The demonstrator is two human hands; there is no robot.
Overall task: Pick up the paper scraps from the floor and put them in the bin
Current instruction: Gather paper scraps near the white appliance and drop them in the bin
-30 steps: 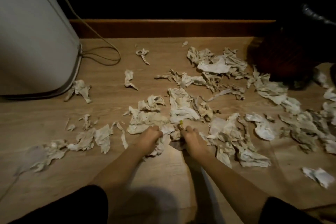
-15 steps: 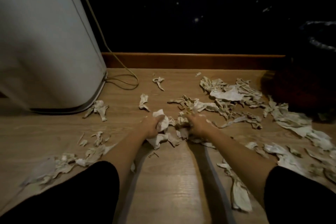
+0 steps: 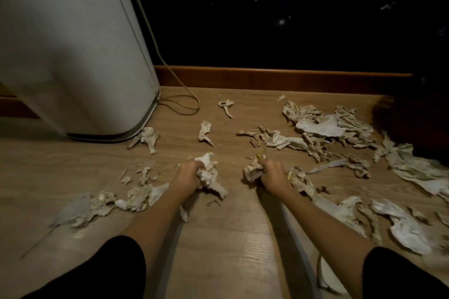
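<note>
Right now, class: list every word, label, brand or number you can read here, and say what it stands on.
None can be read.
Paper scraps: faint print-like marks, too blurred to read.
White appliance: no label shows.
Scraps in the left hand and right hand: nothing legible.

dim, warm light | bg black | glare streak on floor (image 3: 245,257) | edges blurred + fisheye bend

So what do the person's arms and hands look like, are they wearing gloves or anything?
No gloves. Both the left hand and the right hand are bare, and so are the forearms. Each arm has a short black sleeve: the left sleeve and the right sleeve both end near the elbow. I can't see a watch or bracelet, and it's too dim to tell about rings.
</note>
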